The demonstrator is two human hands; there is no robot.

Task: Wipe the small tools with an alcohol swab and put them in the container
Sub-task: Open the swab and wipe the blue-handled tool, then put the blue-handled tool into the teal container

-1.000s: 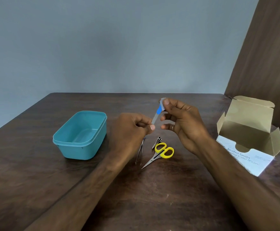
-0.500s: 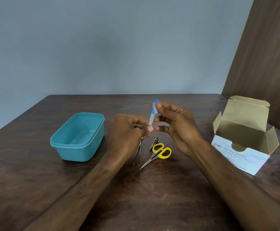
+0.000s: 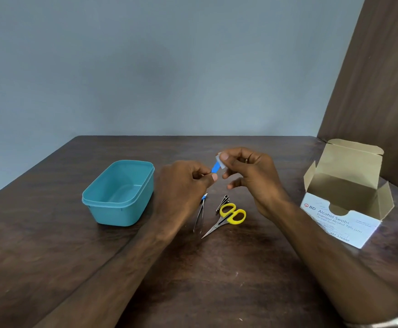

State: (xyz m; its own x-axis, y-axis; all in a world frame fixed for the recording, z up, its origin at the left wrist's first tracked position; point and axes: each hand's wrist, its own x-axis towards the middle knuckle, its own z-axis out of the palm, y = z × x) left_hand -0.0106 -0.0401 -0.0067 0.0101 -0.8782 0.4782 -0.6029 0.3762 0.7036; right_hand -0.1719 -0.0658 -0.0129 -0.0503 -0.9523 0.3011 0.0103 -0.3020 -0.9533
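Left hand (image 3: 183, 185): raised above the table, fingers curled, thumb and forefinger pinching the lower end of a small blue-handled tool (image 3: 216, 167).
Right hand (image 3: 247, 176): raised close beside the left, thumb and forefinger pinching a white swab (image 3: 220, 160) around the tool's upper end; the other fingers loosely curled.
Tool in hand: slanted, its blue part showing between the two hands; its ends are hidden by fingers and swab.
Container (image 3: 120, 194): teal, rectangular, lidless, on the table to the left of the hands, near the left wrist but apart from it.
Tweezers (image 3: 200, 215): lying on the table under the left hand, upper end partly hidden by it.
Scissors (image 3: 226, 218): yellow handles, lying just right of the tweezers, points toward the viewer.
Dark small tool (image 3: 223, 202): touching the scissors' handles on the far side; too small to tell its kind.
Swab box (image 3: 344, 200): cardboard, lid flipped open, at the right side of the table, well apart from the hands.
Table (image 3: 217, 280): dark wood.
In the way: both forearms cross the near table.
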